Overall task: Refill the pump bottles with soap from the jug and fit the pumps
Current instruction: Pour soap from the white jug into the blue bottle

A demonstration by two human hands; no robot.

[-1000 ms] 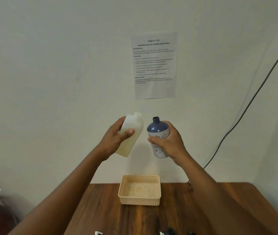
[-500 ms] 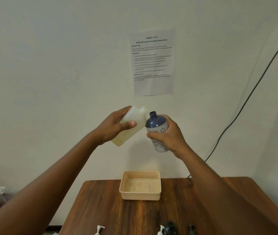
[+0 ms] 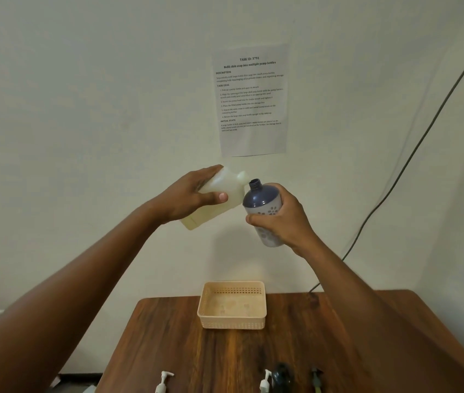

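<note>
Pouring is about to begin: left hand point(image 3: 194, 198) grips the tilted jug point(image 3: 219, 198), spout beside the blue bottle point(image 3: 263, 204) clasped by the right hand point(image 3: 283, 222); next, more tilt over its mouth.

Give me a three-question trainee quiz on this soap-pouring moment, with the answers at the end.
1. True or false: a pump is already fitted on the blue bottle.
2. Which hand holds the jug? A) left hand B) right hand C) neither
3. Fill in: the beige basket stands on the ______.

Key:
1. False. The bottle's neck is open, and the white pumps lie at the near edge of the table.
2. A. The left hand tilts the jug with its spout toward the bottle's mouth; the right hand grips the bottle.
3. Table.
</note>
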